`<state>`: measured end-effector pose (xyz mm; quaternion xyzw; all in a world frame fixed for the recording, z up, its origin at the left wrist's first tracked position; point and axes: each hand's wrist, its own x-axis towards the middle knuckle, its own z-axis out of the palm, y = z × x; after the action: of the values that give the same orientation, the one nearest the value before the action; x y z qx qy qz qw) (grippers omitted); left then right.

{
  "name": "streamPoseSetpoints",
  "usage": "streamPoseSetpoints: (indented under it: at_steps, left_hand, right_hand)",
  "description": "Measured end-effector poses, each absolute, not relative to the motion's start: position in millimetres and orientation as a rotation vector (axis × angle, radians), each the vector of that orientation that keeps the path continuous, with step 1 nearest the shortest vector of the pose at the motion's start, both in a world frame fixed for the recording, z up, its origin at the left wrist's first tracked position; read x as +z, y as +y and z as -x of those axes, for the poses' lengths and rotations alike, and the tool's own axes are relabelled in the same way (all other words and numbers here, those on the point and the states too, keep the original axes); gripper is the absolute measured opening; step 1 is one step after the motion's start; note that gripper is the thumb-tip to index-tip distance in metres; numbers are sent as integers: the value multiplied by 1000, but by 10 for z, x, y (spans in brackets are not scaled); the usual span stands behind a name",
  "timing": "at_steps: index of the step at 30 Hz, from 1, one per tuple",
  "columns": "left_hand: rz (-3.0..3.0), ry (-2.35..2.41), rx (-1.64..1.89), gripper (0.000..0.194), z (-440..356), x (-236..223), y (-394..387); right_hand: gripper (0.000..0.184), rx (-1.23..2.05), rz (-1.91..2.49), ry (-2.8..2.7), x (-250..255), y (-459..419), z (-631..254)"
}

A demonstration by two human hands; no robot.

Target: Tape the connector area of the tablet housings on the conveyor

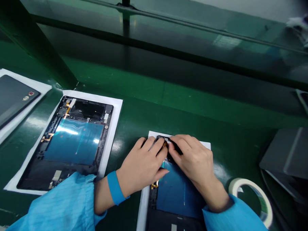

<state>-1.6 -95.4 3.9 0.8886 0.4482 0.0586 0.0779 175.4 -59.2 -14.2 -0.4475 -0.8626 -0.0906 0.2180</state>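
An opened tablet chassis (176, 196) with a blue film over its middle lies on a white sheet (141, 211) right in front of me. My left hand (142, 165) rests on its upper left part, fingers stretched flat and pressing near the top edge. My right hand (194, 159) lies on the upper right part, its fingertips pressed together on a small dark part (166, 139) at the top edge. Both hands meet there, fingertips almost touching. Blue sleeves cover my arms, and a blue band (115, 188) circles my left wrist.
A second opened tablet chassis (70, 141) on a white sheet lies to the left. A closed dark tablet (5, 98) sits at the far left. A roll of tape (251, 196) lies at the right, beside dark trays (291, 157). The surface is a green belt (194, 103).
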Motion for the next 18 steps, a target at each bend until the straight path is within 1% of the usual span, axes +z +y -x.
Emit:
streamPoseSetpoints:
  at_steps: [4,13,18]
  left_hand:
    - [-2664,1344,174,54,14,40,-953]
    - [-2661,1362,188,53,9,51,-955]
    - [-2661,1360,193,54,11,36,-949]
  right_hand:
    - [8,-247,1242,-2404,-146,-596,-1754]
    - [14,-130,1190,-2493,-176,-581,-1772]
    - [17,-156,1195,-2538,-142,-583,-1762]
